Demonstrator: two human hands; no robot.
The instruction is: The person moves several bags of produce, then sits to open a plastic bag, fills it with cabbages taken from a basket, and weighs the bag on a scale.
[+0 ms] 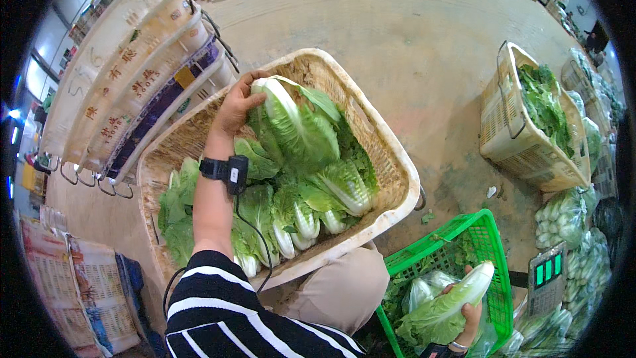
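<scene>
My left hand grips the white base of a napa cabbage at the far side of a large cream plastic basket. More leafy cabbages lie below it, several with their white bases toward me. At the lower right, my right hand holds another napa cabbage, its white base pointing up and away. That cabbage is above a green plastic crate, where a clear plastic bag and loose green leaves show. Part of the right hand is hidden behind the cabbage.
Stacked white crates with wire handles stand at the left. A cream basket of greens is at the right, above bagged vegetables. A digital scale display glows beside the green crate. My bent knee is against the large basket.
</scene>
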